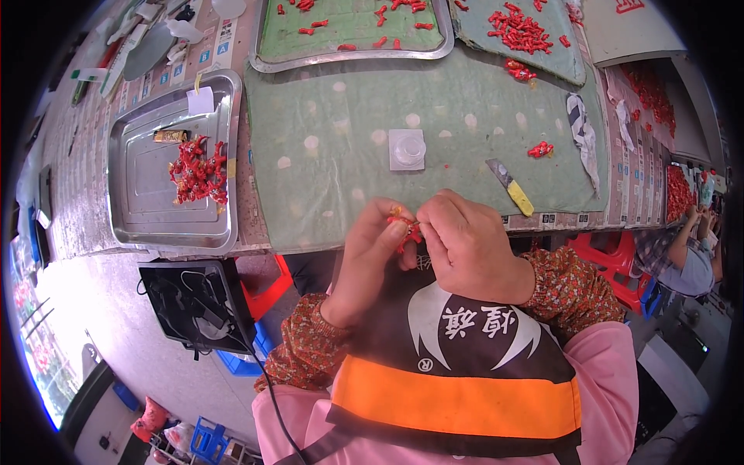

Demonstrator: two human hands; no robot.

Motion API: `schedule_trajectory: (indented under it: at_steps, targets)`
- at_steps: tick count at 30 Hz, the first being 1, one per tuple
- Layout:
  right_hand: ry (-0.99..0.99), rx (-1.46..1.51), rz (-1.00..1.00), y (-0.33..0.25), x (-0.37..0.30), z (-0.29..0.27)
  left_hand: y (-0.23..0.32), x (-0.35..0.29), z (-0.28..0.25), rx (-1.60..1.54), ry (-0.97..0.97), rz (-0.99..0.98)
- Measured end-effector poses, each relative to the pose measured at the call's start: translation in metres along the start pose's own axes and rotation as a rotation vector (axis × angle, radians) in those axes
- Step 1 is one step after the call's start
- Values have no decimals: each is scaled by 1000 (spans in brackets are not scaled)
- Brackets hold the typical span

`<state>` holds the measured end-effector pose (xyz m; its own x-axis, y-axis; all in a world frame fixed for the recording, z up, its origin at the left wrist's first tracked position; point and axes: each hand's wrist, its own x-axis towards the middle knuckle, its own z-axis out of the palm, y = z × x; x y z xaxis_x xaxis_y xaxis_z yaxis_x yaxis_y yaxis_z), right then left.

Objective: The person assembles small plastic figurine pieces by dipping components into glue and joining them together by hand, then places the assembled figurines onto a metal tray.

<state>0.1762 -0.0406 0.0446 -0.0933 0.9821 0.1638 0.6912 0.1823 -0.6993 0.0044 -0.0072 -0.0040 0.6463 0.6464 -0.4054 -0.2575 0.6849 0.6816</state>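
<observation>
Red figurine (406,232), six o'clock of green mat (306,194): left hand (367,254) pinches it, right hand (477,252) closes against it (seemingly unfinished). Figurine cluster (198,172), nine o'clock tray (139,203): perhaps done. Red pieces (518,32), one o'clock: perhaps remaining.

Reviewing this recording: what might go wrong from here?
The small red piece in the left hand, with the right hand at it, is close to the near edge of the table; if it slipped, it might drop off.

The yellow-handled knife lies loose near the right hand, so a sideways reach could brush it.

The small clear container ahead of both hands might get knocked.
</observation>
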Motion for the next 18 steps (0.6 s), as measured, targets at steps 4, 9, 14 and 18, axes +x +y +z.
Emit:
schedule_trajectory:
  at_steps: [4, 9, 14, 18]
  targets:
    - [-2, -1, 1, 0, -1, 1, 1, -1, -1, -1, -14, -4]
    - [3, 26, 3, 2, 0, -1, 0, 0, -2, -1, -19, -5]
    - [-3, 97, 3, 10, 2, -7, 1, 0, -1, 11, -15, -8]
    - [-107, 268, 65, 12, 5, -22, 2, -2, 0, -9, 6, -7]
